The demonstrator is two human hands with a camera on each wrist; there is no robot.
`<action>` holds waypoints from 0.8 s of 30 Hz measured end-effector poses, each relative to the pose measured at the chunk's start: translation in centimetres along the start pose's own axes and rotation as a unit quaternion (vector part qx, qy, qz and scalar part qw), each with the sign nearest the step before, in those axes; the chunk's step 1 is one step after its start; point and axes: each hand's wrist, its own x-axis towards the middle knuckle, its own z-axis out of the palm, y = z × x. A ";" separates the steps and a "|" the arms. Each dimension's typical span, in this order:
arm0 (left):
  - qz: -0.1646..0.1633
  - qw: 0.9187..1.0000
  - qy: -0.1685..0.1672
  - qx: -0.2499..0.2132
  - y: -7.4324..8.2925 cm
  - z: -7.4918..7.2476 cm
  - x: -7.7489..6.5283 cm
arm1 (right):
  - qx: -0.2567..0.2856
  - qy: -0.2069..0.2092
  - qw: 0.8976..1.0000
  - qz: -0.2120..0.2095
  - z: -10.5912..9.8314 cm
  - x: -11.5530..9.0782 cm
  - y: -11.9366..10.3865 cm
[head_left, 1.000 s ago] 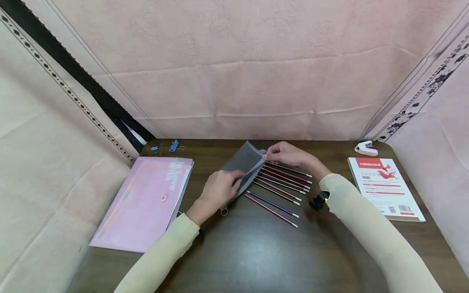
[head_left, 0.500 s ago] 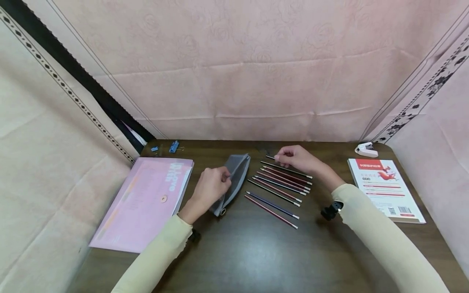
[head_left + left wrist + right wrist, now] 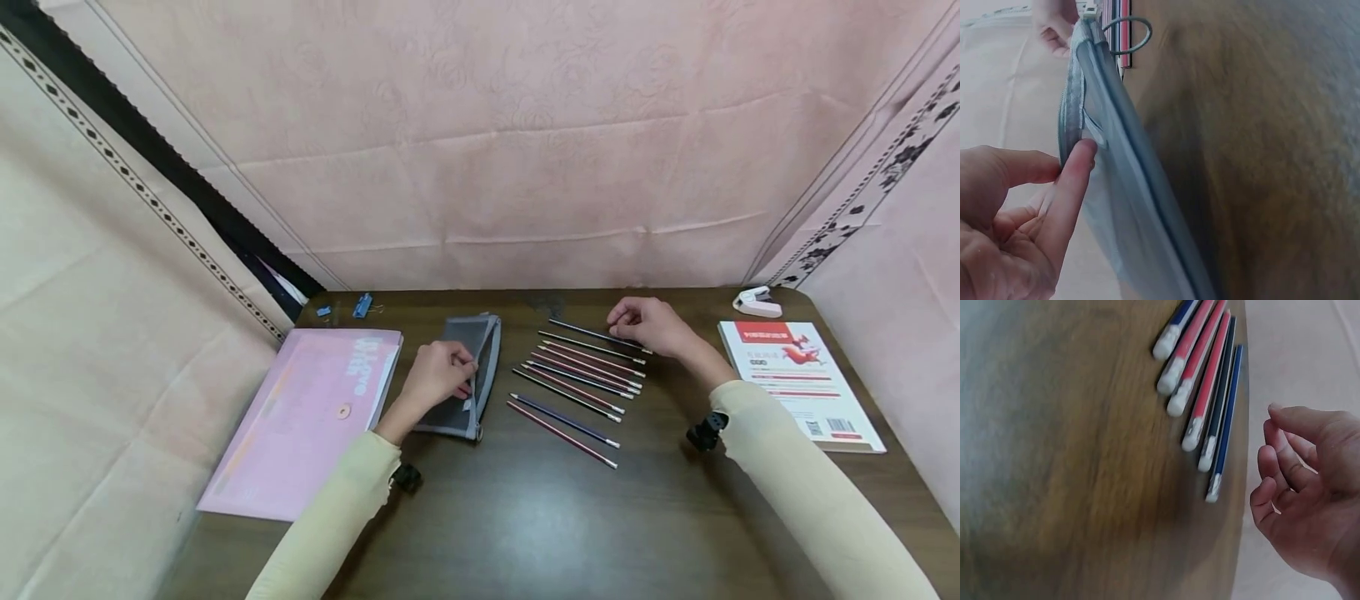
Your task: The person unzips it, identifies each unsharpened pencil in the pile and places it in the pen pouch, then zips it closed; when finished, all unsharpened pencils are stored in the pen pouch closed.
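Observation:
A grey zip pencil case lies left of a row of pencils. My left hand pinches its zippered edge between thumb and fingertips, as the left wrist view shows. A cord loop hangs at the case's end. Several pencils with white erasers, some red, some dark, lie side by side, tips to the left. The rearmost is a dark blue pencil. My right hand hovers by its eraser end, fingers loosely bent, with nothing between them in the right wrist view.
A pink document folder lies at the left. Two blue binder clips, one a larger clip, sit behind it. At the right are a white book and a white stapler. A pink curtain hangs behind the table.
The pencil case has moved left off the pencils, in my left hand. My right hand left the case, laid down a dark pencil at the back of the row, and moved right.

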 end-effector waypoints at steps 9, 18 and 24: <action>-0.045 0.983 -0.047 -0.170 -2.4 -0.4 1.3 | 0.114 -0.069 0.991 0.021 -0.4 1.2 2.2; -0.054 0.982 -0.066 -0.168 -2.3 -0.5 1.7 | 0.068 -0.090 0.993 -0.029 0.3 1.9 2.9; -0.058 0.981 -0.079 -0.166 -1.8 -0.1 2.1 | 0.020 -0.076 0.997 0.002 0.2 1.5 3.0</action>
